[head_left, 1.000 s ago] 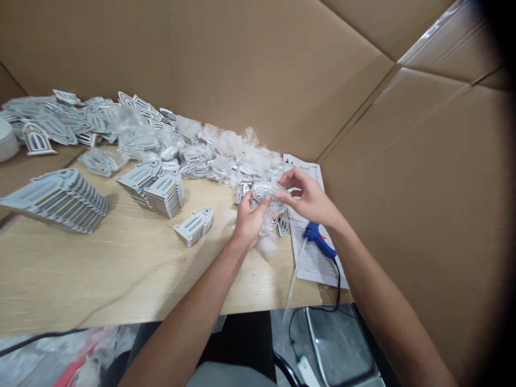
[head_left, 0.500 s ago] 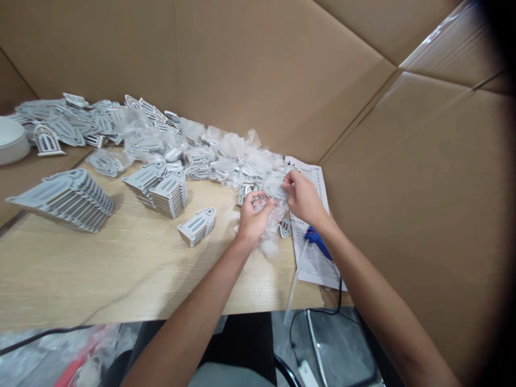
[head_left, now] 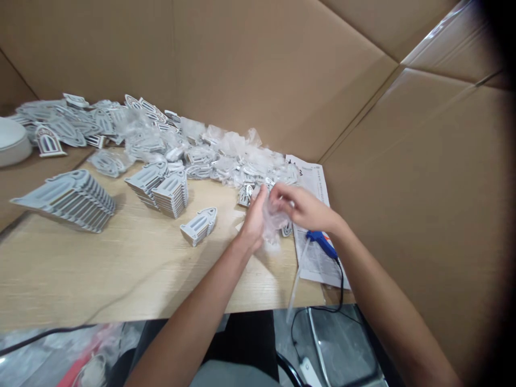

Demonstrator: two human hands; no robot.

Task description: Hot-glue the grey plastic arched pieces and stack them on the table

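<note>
A crumpled clear plastic bag (head_left: 271, 228) hangs between my two hands over the table's right part. My left hand (head_left: 253, 217) is closed around its left side, thumb upward. The fingers of my right hand (head_left: 296, 205) are bent into the bag's upper part, pinching it. Whether anything is inside the bag, I cannot tell. Just behind my left hand lie small grey arched window-shaped pieces (head_left: 244, 195). Another such piece (head_left: 286, 229) shows partly below my right hand. To the left stands a short stack of arched pieces (head_left: 199, 226).
Taller stacks of arched pieces (head_left: 169, 193) and a long leaning stack (head_left: 68, 199) stand at left. Bagged pieces (head_left: 226, 156) and loose ones (head_left: 64, 121) are heaped along the cardboard wall (head_left: 242, 64). A blue glue gun (head_left: 322, 243) with its cord lies on printed paper (head_left: 312, 269).
My right hand has come down and inward, its fingers now at the bag's upper part. My left hand has turned thumb-up, and the bag has been drawn slightly together between them.
</note>
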